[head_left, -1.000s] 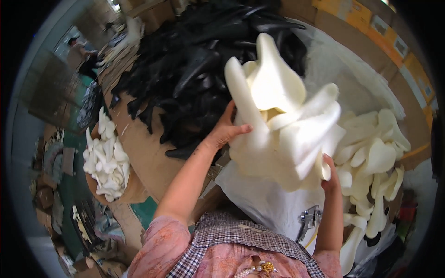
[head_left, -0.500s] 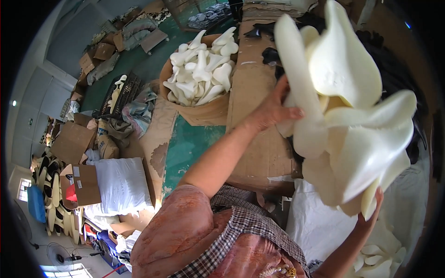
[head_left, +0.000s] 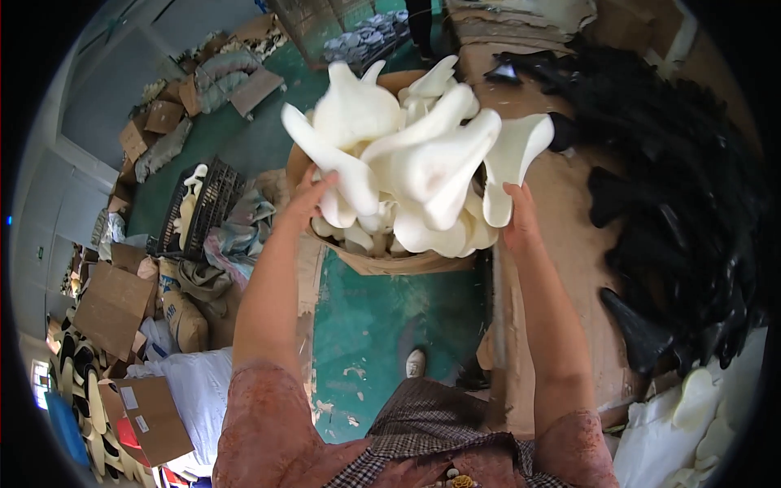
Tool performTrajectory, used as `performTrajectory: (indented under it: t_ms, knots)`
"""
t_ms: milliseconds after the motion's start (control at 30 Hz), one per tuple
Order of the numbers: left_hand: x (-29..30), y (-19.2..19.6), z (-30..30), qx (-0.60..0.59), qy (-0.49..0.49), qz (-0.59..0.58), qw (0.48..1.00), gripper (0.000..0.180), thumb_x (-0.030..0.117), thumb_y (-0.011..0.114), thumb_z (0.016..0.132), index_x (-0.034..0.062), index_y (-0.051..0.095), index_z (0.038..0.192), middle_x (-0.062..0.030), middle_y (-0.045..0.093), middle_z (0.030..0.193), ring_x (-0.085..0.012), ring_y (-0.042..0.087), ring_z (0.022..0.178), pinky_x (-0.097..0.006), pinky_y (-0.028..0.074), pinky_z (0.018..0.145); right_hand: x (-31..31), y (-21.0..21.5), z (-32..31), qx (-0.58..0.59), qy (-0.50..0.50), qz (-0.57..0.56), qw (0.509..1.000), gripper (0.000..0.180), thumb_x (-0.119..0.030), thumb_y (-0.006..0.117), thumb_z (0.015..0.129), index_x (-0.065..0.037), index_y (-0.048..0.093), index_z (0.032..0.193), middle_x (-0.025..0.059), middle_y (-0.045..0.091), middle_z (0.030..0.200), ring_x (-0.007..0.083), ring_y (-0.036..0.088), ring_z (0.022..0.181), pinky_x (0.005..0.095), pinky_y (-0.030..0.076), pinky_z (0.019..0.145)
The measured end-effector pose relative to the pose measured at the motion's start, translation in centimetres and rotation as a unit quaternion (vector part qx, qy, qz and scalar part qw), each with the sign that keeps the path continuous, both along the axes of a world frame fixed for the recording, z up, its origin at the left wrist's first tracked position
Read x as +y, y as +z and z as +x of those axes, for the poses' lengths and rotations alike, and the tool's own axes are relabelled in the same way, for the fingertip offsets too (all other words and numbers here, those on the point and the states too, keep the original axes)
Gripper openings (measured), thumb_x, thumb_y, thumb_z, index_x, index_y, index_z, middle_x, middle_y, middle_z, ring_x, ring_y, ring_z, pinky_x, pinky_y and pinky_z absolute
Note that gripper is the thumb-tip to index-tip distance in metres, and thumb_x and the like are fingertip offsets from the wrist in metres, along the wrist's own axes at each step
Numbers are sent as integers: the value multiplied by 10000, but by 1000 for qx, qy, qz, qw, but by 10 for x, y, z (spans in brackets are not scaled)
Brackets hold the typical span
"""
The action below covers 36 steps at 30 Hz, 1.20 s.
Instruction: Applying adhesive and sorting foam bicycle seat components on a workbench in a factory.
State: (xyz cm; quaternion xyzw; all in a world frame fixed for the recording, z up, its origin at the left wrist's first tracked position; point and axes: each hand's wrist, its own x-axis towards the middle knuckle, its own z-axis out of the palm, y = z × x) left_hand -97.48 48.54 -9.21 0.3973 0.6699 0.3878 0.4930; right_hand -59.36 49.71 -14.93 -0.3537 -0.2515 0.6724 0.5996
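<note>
Between my two hands is a loose bundle of cream-white foam saddle pads (head_left: pixel 431 171), each with a wide curved end and a narrow nose. My left hand (head_left: pixel 311 193) grips the bundle's left side, thumb over a pad. On the right, my right hand (head_left: pixel 521 218) holds the lower edge of an upright, flared pad (head_left: pixel 517 154). The bundle is over the round-sided cardboard carton (head_left: pixel 386 264), hiding most of its inside. A few more white pads (head_left: pixel 435 79) show behind the bundle. Whether the held pads touch those in the carton, I cannot tell.
Glossy black curved pieces (head_left: pixel 683 236) are heaped on the cardboard-covered table (head_left: pixel 553 301) at right. White pads (head_left: pixel 695 398) lie on white sheeting at lower right. Left are a black crate (head_left: pixel 213 203), cartons (head_left: pixel 118 301) and sacks (head_left: pixel 185 317). A person's leg (head_left: pixel 420 28) stands at the back.
Both hands have carried the bundle of foam saddle pads left, from over the table side to above the carton. My view has turned, showing more of the black heap.
</note>
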Motion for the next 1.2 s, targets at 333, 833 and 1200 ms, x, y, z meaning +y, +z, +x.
performTrajectory:
  t_ms: [333, 833, 1200]
  knots:
    - [36, -158, -97, 68, 164, -93, 980, 1154, 556, 766, 646, 212, 69, 1498, -133, 232, 1483, -340, 362, 1282, -540, 442, 868, 79, -38, -108, -214, -140, -3, 967, 458, -184, 606, 865, -29, 433, 1260, 117, 554, 1150, 213, 568, 1018, 378, 490, 834]
    - [8, -177, 2, 32, 218, 288, 932, 636, 430, 399, 961, -7, 290, 1410, -226, 337, 1420, -346, 436, 1233, -488, 362, 1038, -147, -17, 78, -559, -68, -22, 826, 374, -207, 624, 860, 0, 573, 1167, 93, 652, 849, 172, 628, 792, 320, 519, 694]
    - [-16, -252, 61, 511, -24, 63, 857, 908, 219, 754, 700, 69, 234, 1428, -187, 336, 1422, -383, 370, 1267, -492, 335, 1048, -427, 13, 335, -462, -593, -239, 615, 401, -129, 645, 850, -3, 528, 1212, 58, 605, 925, 111, 574, 762, 253, 501, 617]
